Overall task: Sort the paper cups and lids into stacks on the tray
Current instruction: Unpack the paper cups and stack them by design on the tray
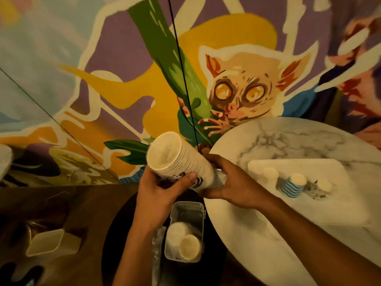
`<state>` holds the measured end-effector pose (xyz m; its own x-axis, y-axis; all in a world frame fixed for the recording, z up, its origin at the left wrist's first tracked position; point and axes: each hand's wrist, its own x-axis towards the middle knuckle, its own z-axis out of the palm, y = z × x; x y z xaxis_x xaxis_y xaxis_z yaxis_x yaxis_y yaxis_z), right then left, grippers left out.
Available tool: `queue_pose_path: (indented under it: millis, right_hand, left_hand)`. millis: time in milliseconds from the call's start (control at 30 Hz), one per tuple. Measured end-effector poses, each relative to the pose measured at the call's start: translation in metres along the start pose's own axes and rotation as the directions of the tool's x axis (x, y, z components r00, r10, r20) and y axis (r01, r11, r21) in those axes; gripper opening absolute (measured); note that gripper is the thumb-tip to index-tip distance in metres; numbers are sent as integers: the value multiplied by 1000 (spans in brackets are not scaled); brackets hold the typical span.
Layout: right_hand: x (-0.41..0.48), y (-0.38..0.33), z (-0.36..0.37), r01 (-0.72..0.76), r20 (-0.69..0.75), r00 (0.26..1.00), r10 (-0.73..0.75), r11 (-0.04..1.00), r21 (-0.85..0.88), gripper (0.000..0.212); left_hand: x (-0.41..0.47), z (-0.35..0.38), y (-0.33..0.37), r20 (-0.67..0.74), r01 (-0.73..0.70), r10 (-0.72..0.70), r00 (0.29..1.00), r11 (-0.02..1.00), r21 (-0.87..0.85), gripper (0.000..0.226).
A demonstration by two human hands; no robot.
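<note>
Held in mid-air, just left of the round white marble table (288, 137): nested stack of white paper cups (175, 159), long axis slanted, open mouth up-left toward camera, base down-right. Clasped mid-length by left hand (152, 201), thumb curled across; base end wrapped, hidden inside right hand (233, 182). Dark print on the side too blurred to read.

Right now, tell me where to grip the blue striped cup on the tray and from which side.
Probably best: grip the blue striped cup by its wall near the top, from above, fingers on its near and far sides. It stands upright on the tray, with a white cup and a patterned cup close on either side.
</note>
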<state>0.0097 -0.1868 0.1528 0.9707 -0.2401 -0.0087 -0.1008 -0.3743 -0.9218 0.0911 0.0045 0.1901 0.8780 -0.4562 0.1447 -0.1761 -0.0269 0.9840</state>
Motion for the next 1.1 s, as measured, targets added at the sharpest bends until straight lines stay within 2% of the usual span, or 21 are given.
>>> queue_pose_path:
  millis: [67,233,500,567,700,867,1000,1100]
  right_hand:
    - [-17,-8,-30,16,4,1000,-16,999,-46,82]
    - [-71,-4,-105,20,-56,998,-26,995,-93,93]
    - [-167,52,-209,-110,-124,988,88,978,-176,84]
    - [-189,77,-223,-135,-134,984,115,979,-153,81]
    - [-228,135,-242,-198,-174,969,177,974,-109,80]
    - [-259,194,-253,-277,-181,947,264,959,-56,79]
    - [-274,230,-251,-326,-178,927,330,944,54,80]
    - [-281,250,-249,-323,-191,924,330,944,68,71]
  left_hand:
    - [-6,24,18,18,-29,29,999,1000,-7,80]
    - [-24,90,53,127,-67,65,990,998,11,91]
    - [-60,209,64,337,-46,6,941,993,110,74]
    - [-72,238,59,390,-40,-10,921,992,121,70]
    - [-97,298,47,498,-94,-8,867,979,180,85]
    - [-121,363,15,545,-48,-83,834,974,223,82]
    - [-137,397,-18,556,-14,-139,820,965,263,77]
    - [-147,414,-38,561,13,-178,808,959,285,74]
